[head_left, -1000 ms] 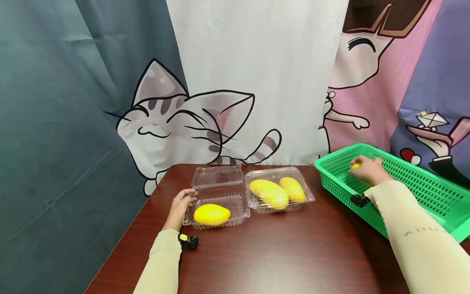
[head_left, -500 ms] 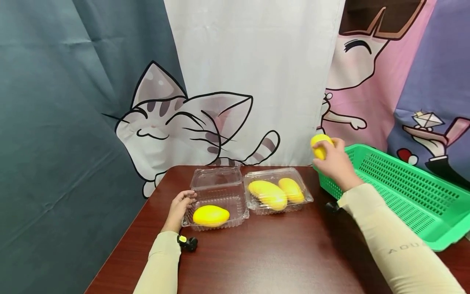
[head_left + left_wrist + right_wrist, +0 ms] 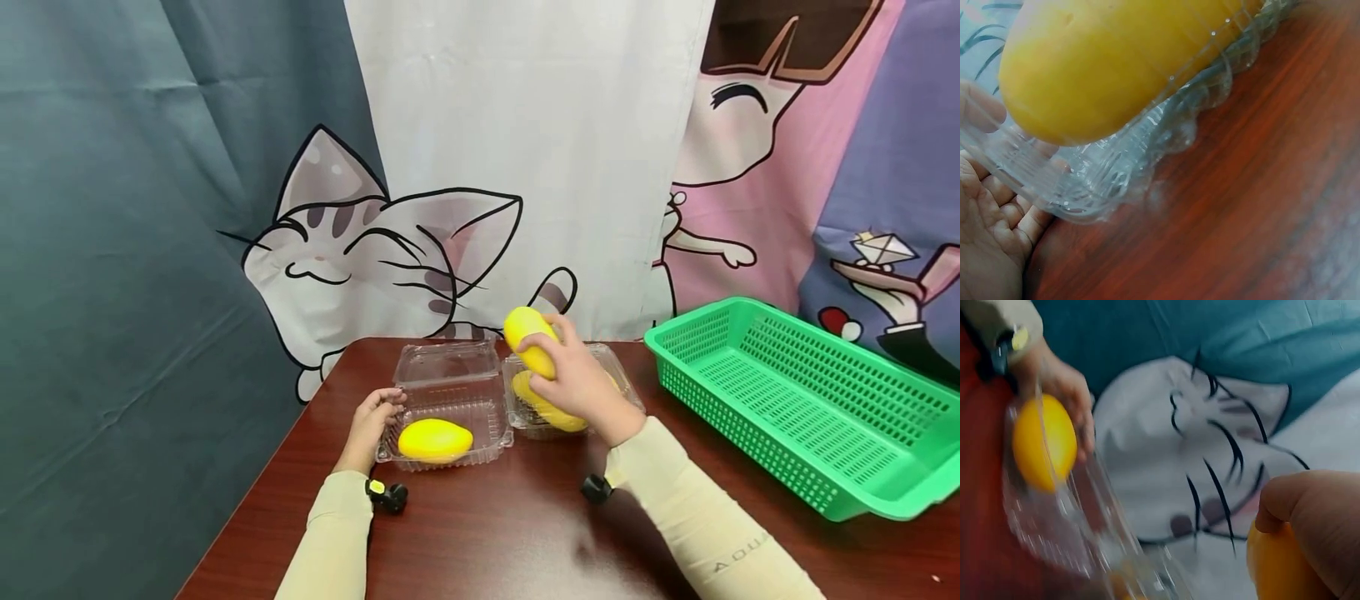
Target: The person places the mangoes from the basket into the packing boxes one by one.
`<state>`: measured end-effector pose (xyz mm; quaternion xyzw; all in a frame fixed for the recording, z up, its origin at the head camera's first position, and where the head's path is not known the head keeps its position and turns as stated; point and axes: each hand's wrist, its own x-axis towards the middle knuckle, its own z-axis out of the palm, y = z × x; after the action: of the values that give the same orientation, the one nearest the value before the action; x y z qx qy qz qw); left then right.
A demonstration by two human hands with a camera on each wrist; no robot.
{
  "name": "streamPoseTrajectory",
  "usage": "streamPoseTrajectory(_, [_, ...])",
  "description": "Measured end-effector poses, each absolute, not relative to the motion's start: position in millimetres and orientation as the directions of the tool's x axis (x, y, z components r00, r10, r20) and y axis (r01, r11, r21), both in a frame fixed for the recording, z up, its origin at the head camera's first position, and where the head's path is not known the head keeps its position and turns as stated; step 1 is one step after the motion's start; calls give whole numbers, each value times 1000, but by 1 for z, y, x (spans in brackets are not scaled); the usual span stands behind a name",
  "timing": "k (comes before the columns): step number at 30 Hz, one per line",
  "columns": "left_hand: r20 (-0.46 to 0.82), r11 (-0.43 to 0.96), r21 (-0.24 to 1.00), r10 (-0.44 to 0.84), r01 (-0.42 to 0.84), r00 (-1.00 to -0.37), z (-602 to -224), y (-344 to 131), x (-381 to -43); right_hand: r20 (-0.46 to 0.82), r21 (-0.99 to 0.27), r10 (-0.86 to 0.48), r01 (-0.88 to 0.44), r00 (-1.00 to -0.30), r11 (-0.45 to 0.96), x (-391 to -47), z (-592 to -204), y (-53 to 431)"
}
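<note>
My right hand (image 3: 573, 375) grips a yellow mango (image 3: 530, 340), held up over the middle of the table. At the left, my left hand (image 3: 372, 421) holds the side of an open clear plastic clamshell container (image 3: 487, 417). Through the clear wall in the left wrist view, some of its fingers (image 3: 982, 109) show. One mango (image 3: 435, 440) lies in the front part of this container, whose lid (image 3: 446, 362) is folded back behind it. To its right stands a second clear container (image 3: 611, 362), closed, with mangoes (image 3: 551, 408) inside, partly hidden by my right hand.
A green perforated plastic basket (image 3: 750, 425) stands on the right of the dark red-brown table (image 3: 480, 533). A printed cartoon curtain (image 3: 480, 100) hangs behind the table's far edge.
My right hand has lifted a mango out of the green basket and carried it left, over the closed container. The left hand stays at the open container's side.
</note>
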<state>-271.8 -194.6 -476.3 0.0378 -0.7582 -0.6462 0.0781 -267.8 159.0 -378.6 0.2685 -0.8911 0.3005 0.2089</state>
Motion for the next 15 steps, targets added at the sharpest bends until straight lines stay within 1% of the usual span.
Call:
streamPoseTrajectory(3, [83,179,982,-172,51,-982,-487,-198,-280,525,-432,-412,-650,-745,625,-261,-383,142])
streamPoseTrajectory(8, [100,197,978,-188,62,-977,-494,-200,-281,461,-431,-501,-679,-732,595,-254,-395,126])
streamPoseTrajectory(10, [106,199,978,-190,68,-976,-495,-200,-281,440,-433,-522,-682,-730,589,-252,-399,121])
streamPoseTrajectory(15, [107,191,979,-184,71,-977,-493,-198,-281,444,-410,-540,-698,-715,587,-248,-404,116])
